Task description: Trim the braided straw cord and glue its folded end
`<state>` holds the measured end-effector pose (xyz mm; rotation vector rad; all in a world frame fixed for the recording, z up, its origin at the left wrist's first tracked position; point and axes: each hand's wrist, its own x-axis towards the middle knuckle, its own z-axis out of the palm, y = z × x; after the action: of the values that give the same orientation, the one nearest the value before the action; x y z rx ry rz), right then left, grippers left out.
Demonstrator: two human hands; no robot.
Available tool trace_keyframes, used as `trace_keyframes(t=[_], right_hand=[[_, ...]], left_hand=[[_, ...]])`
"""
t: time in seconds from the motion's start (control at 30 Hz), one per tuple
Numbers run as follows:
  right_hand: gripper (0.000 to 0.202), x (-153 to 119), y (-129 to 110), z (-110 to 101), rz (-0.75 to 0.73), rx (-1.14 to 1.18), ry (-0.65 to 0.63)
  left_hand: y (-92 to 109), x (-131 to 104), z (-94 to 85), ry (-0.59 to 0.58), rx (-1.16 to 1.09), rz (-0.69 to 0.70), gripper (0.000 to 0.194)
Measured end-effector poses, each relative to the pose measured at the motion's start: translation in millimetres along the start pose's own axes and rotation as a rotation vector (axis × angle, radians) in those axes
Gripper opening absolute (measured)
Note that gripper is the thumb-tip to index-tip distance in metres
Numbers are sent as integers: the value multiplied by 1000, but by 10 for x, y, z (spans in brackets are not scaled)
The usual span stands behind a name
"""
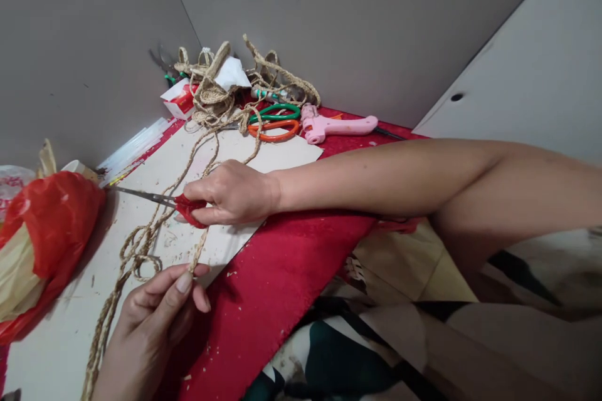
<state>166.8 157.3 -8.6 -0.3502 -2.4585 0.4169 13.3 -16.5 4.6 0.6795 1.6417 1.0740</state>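
Observation:
The fingers of my right hand are closed round the red handles of a pair of scissors, whose blades point left over a pale board. Lower down, my left hand pinches a thin braided straw cord between thumb and fingers. That cord runs up behind my right hand. More braided cord lies in loose loops on the board and leads up to a tangled pile at the back.
Orange- and green-handled scissors and a pink glue gun lie at the back. Clear sticks and a red plastic bag are on the left. Red cloth shows beneath the board. Grey panels stand behind.

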Motion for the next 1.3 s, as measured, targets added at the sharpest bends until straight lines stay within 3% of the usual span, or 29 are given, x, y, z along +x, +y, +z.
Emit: trace_keyframes(t=[0.3,0.47,0.7,0.8,0.93,1.07,1.17,1.23,1.3], right_hand=[[35,86,148,102,-16,-156,5],[33,197,31,39,62,-264,-17],[34,485,-166,-119,-80,-348,-88],[33,571,-183,18,-39,-347,-86],[33,741,-144,191,68,-327,-16],[39,917,-155,36,201,-305,131],[43,886,-275,-155,219,-286,203],[42,749,-387,-182,183,-263,166],[35,553,-472,-103,85,-226,-1]], left_hand=[[48,22,-82,-86,68,24,33],[60,54,-112,-81,57,78,32],[65,-163,-278,-36,162,241,34],[-11,-169,-264,-32,-27,191,37],[-85,-4,-255,-25,-193,189,36],[-72,155,-355,12,-315,181,24],[-34,205,-441,23,-383,175,18],[-13,225,-465,25,-417,186,15],[-11,249,-453,29,-441,207,15]])
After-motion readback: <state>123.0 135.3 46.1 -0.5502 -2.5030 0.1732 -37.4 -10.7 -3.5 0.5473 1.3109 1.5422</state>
